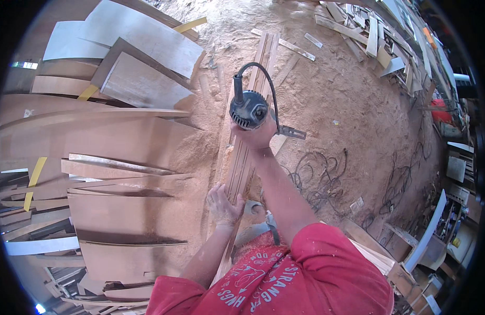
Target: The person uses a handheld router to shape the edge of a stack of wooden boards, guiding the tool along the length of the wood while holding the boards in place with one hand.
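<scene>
A long wooden board (241, 164) with grooves along its length runs away from me down the middle of the head view. My right hand (259, 134) is wrapped round a dark handheld router (248, 109), which sits on the board. A black cord loops up from the router's top, and a slotted metal bracket (292, 132) sticks out at its right. Nearer to me, my left hand (224, 205) lies on the board's left edge, fingers stretched out and thumb apart. The router's base and bit are hidden under its body and my hand.
Large sheet panels (132, 216) lean in stacks along the left. Sawdust (352, 121) covers the floor, where tangled black cables (321, 176) lie to the right. Wood offcuts (372, 38) are heaped at the far right, and a cluttered shelf (455, 210) stands at the right edge.
</scene>
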